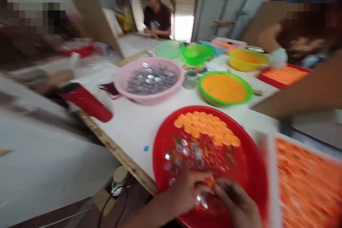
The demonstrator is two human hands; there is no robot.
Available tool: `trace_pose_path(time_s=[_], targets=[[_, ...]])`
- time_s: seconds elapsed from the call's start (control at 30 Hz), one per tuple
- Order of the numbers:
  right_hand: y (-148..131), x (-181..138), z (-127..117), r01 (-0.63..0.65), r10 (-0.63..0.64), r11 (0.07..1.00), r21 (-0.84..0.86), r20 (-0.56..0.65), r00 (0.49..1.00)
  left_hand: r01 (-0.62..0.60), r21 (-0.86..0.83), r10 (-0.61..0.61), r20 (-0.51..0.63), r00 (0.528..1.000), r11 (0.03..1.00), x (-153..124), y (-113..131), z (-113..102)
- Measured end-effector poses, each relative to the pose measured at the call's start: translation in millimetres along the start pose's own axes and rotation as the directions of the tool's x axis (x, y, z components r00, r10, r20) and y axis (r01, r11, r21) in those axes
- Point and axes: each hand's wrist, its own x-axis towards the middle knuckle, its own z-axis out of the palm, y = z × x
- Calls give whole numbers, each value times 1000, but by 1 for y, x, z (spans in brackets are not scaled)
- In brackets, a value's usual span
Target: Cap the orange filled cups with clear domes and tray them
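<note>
Over the red round tray [251, 185], my left hand [187, 188] and my right hand [237, 199] meet with fingertips closed. Between them is a small orange piece [210, 182]; blur hides its exact shape, and both hands appear to pinch it. Several round orange pieces [204, 128] sit together at the tray's far side. Nearer my left hand lie loose clear plastic pieces [184, 149]. To the right of my right hand, a white-edged box [271, 178] holds many orange parts [307, 181].
Beyond the tray stand a pink basin [121, 78] of clear pieces, a green bowl [249, 94] of orange pieces and a yellow bowl [235, 62]. A red cylinder [89, 103] lies by the table's left edge. People sit across [160, 17], left and right, one arm [301, 92] reaching in.
</note>
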Motion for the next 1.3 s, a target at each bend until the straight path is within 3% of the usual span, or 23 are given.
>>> trace_pose_path(time_s=[0.1, 0.23, 0.37, 0.57, 0.7, 0.77, 0.87, 0.93, 1.07, 1.3], targets=[[-2, -4, 3, -79, 88, 982, 169, -49, 995, -29, 79, 28, 18, 999, 996, 8, 0, -6], [-3, 0, 12, -58, 71, 968, 244, -44, 997, -95, 164, 82, 81, 993, 982, 13, -2, -14], [-3, -2, 11, -60, 77, 952, 301, -45, 996, -177, 182, 164, 86, 983, 967, 12, -6, -9], [0, -3, 4, 96, -82, 987, 130, -105, 991, -158, 76, 150, 93, 984, 985, 16, -5, -4], [4, -5, 3, 56, -33, 977, 206, -112, 993, -215, 181, 198, 108, 974, 960, 18, 2, 0], [4, -7, 2, 69, -40, 975, 213, -136, 990, -179, 180, 170, 66, 983, 967, 18, 3, 4], [-1, -9, -2, 158, -133, 978, 134, -179, 975, -96, 46, 96, -15, 995, 994, 17, 4, 10], [-5, -10, -6, 226, -210, 971, 72, -181, 961, -64, -32, 64, -11, 998, 997, 18, 7, 12], [-10, -14, -12, 323, -328, 945, -57, -115, 938, -180, 23, 181, -22, 983, 983, 20, 18, 9], [-14, -27, -5, 381, -421, 899, -214, -190, 887, -225, 55, 226, -6, 974, 973, 24, 31, 17]])
